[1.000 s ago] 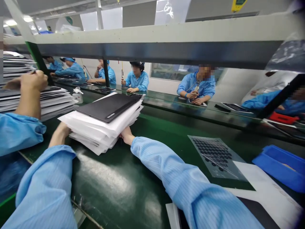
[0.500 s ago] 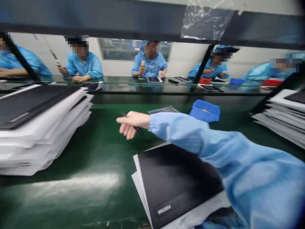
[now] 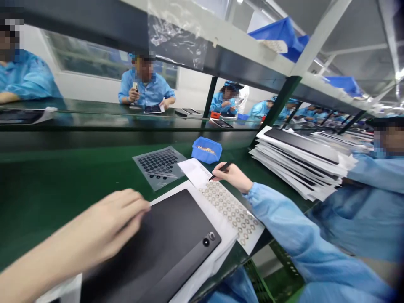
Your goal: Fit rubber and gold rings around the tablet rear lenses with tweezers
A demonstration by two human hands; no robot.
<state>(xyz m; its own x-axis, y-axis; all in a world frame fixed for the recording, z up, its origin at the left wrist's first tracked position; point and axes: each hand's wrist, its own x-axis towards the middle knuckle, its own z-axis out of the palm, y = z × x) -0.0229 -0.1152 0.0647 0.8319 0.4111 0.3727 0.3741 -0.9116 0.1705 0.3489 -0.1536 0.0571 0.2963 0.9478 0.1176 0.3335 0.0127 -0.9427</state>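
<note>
A dark tablet lies back side up on a white sleeve, its twin round camera lenses at the lower right. My left hand lies over its upper left corner, holding nothing. My right hand grips a black pen-shaped tool, whose tip points over a white sheet of small ring stickers. Part of the sheet lies under the tool's tip side, and the tablet's lower left end is cut off by the frame.
A clear sheet of black round stickers and a blue tray sit beyond the tablet on the green bench. A stack of sleeved tablets stands right, beside a co-worker's blue sleeve. Other workers sit across a shelf.
The view has swung sideways. My right hand has drawn back to the ring sticker sheet, and my left hand now shows over the tablet.
</note>
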